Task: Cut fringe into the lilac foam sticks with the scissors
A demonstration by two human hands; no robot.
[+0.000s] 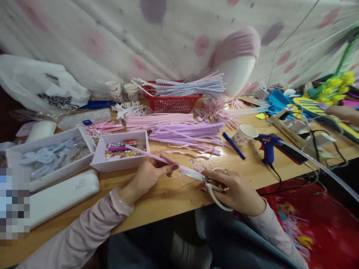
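Observation:
Between the fingers of my left hand (150, 173) is a light purple pipe cleaner (140, 151), its long end slanting up to the left. White-handled scissors (193, 173) are gripped in my right hand (234, 188), with the blades pointing at the tip of the pipe cleaner. Whether the blades touch it is hard to make out. Small purple clippings (198, 167) lie on the wooden table around the blades. Just behind my hands is a bundle of purple pipe cleaners (187, 130), with pink pipe cleaners (162, 121) beyond it.
White boxes of beads and trinkets (120, 164) and of blue pieces (92, 153) stand left. A red basket (171, 104) is at the back. To the right are a paper cup (244, 135), a blue pen (234, 145), and a glue gun (266, 147) with its cord. Another person's hand (343, 113) shows far right.

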